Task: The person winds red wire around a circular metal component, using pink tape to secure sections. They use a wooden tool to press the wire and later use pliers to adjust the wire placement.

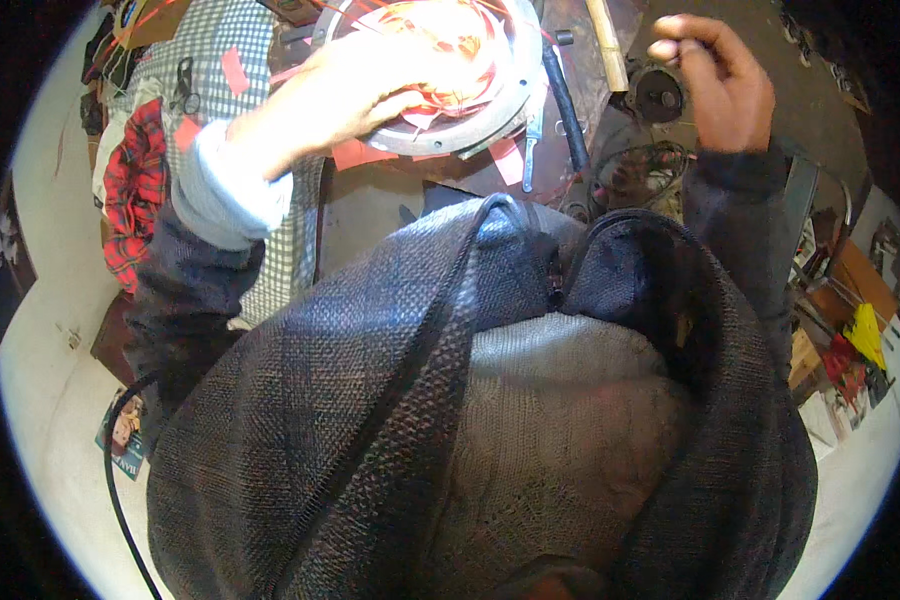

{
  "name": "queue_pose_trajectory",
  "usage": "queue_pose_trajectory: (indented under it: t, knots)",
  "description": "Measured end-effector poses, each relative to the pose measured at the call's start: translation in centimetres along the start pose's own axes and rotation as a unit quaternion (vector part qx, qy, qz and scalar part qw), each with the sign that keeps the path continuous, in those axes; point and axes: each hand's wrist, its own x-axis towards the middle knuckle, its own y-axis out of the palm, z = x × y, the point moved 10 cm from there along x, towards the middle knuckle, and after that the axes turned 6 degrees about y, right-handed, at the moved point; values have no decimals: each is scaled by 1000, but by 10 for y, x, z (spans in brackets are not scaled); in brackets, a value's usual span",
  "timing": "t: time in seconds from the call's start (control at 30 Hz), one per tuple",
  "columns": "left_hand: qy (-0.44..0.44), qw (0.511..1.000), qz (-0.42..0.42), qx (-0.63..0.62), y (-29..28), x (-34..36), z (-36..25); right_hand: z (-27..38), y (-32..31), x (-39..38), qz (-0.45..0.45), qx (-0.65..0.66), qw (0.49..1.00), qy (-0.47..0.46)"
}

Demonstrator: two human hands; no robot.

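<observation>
My left hand (355,85) reaches over a round grey metal ring housing (523,50), perhaps a motor stator. Inside the ring lie loops of orange-red wire (485,40) and pale sheet pieces. Strong glare washes out that hand's fingertips, so whether they grip anything cannot be made out; its thumb rests near the ring's inner edge. To the right of the housing, my right hand (725,85) is raised apart from it. Its fingers are curled in with the tips close to the thumb, and anything held between them is too small to see.
Right of the housing lie a knife (531,160), a black rod (567,110) and a wooden stick (606,45). Pink paper pieces (358,153) sit by its near edge. A checked cloth (220,35) and a red plaid cloth (135,190) are at the left. Dark cables (650,165) lie right.
</observation>
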Motion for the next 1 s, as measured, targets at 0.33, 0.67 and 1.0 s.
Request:
queue_pose_trajectory:
  t: [0.33,0.67,1.0]
  knots:
    - [159,979,1,-129,6,21,12,125,176,-94,170,-229,901,-326]
    - [133,938,13,-321,3,5,21,99,217,-85,142,-289,879,-351]
    - [74,979,29,-188,16,23,20,105,203,-92,159,-310,879,-325]
